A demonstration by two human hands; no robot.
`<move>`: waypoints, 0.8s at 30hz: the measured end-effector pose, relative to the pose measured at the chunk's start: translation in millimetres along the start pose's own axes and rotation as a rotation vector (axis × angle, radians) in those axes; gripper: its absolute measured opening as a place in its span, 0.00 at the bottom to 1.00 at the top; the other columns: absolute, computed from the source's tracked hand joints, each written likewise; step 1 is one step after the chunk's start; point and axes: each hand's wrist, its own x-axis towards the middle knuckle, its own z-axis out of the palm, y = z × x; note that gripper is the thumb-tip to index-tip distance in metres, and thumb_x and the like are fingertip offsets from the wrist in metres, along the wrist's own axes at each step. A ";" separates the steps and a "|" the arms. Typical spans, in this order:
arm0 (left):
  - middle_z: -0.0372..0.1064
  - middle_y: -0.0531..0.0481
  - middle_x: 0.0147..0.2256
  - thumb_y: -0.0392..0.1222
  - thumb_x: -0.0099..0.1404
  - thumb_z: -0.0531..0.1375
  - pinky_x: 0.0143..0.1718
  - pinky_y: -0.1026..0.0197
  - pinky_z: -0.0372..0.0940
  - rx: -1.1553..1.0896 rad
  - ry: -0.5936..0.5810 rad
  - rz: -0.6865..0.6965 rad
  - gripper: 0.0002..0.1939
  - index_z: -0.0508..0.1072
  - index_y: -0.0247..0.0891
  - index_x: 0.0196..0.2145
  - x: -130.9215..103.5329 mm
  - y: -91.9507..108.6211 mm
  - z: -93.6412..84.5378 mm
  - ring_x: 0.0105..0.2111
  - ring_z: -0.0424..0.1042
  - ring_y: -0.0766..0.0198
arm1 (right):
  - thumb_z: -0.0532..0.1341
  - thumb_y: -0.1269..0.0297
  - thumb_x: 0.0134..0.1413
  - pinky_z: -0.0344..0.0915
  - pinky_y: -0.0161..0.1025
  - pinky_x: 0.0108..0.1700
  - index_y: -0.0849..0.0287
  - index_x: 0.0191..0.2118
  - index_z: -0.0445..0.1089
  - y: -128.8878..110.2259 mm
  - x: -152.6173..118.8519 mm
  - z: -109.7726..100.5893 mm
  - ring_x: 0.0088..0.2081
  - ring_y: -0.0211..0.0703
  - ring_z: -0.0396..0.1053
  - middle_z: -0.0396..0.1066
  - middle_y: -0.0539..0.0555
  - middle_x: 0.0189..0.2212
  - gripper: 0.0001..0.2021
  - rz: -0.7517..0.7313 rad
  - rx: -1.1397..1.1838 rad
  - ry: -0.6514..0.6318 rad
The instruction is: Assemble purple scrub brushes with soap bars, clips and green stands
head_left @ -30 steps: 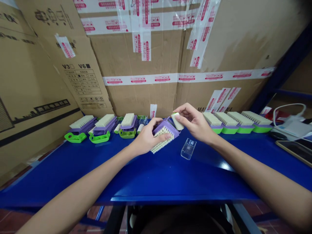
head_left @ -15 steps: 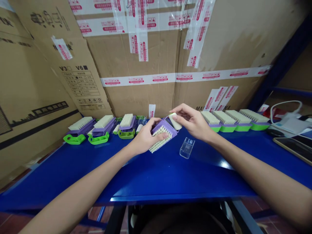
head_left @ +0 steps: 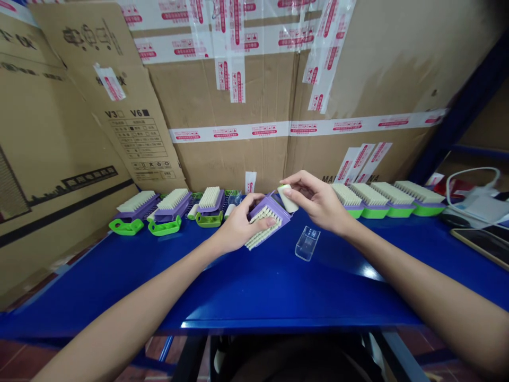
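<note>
My left hand (head_left: 242,225) is closed around a purple brush head (head_left: 265,225) with cream bristles, its thumb pressed on the bristles. Between the fingertips of my right hand (head_left: 312,199) is a small cream roller (head_left: 288,199) with a bit of green at its upper end. The roller is at the right end of the brush head; whether it touches or sits inside is unclear. Below my right hand, a clear plastic cover (head_left: 307,244) lies on the blue table (head_left: 254,297).
Purple brush heads (head_left: 170,200) with green end pieces (head_left: 165,227) stand at back left. Several green-based brushes (head_left: 393,199) form a row at back right. A phone (head_left: 481,246) and a white cable (head_left: 473,172) lie far right. Cardboard (head_left: 234,154) walls the back.
The whole view has shifted slightly. Both hands keep their grips, and the roller stays at the end of the brush head, perhaps turned a little.
</note>
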 end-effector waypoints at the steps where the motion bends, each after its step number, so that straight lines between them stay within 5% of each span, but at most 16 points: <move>1: 0.76 0.40 0.52 0.62 0.63 0.72 0.53 0.49 0.72 0.001 -0.001 0.000 0.36 0.68 0.38 0.58 0.0 -0.2 -0.1 0.51 0.77 0.49 | 0.66 0.49 0.70 0.69 0.41 0.40 0.52 0.50 0.75 0.4 0.0 -0.2 0.38 0.44 0.72 0.77 0.52 0.41 0.13 -0.001 -0.012 -0.007; 17: 0.80 0.38 0.52 0.68 0.67 0.67 0.51 0.52 0.73 -0.029 0.028 0.006 0.36 0.74 0.35 0.57 4.3 -9.5 -1.3 0.50 0.79 0.49 | 0.65 0.50 0.71 0.71 0.42 0.47 0.55 0.51 0.74 2.8 0.4 3.3 0.45 0.46 0.76 0.79 0.54 0.45 0.14 0.042 0.072 -0.053; 24: 0.81 0.39 0.52 0.70 0.67 0.65 0.43 0.57 0.72 -0.106 -0.002 -0.095 0.36 0.78 0.36 0.57 5.4 -13.6 -3.6 0.45 0.80 0.52 | 0.65 0.49 0.70 0.68 0.41 0.41 0.56 0.45 0.73 4.2 1.3 7.5 0.38 0.42 0.72 0.76 0.52 0.37 0.14 0.075 0.100 -0.027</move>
